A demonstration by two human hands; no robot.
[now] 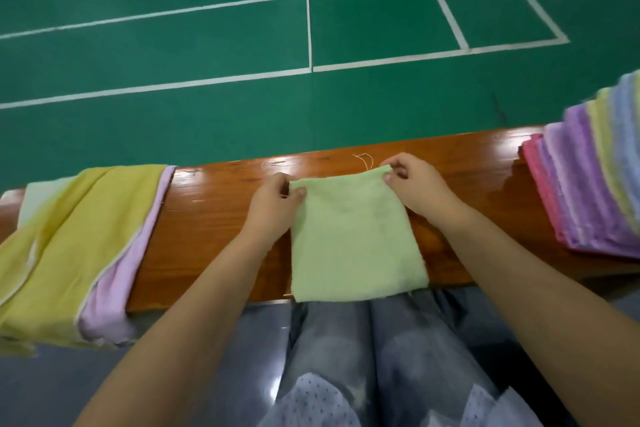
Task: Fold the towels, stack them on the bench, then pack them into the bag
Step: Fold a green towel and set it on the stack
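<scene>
A light green towel (353,239) lies folded on the glossy wooden bench (207,218), its near edge hanging a little over the bench's front. My left hand (273,204) pinches the towel's far left corner. My right hand (415,184) pinches the far right corner. A stack of folded towels (595,184) in pink, purple, yellow and blue sits on the bench at the right. Unfolded yellow and pink towels (79,236) drape over the bench at the left. No bag shows in the head view.
Beyond the bench stretches a green court floor (242,45) with white lines. A loose thread (363,159) lies on the bench just past the towel. My legs in grey patterned cloth (346,357) fill the near foreground.
</scene>
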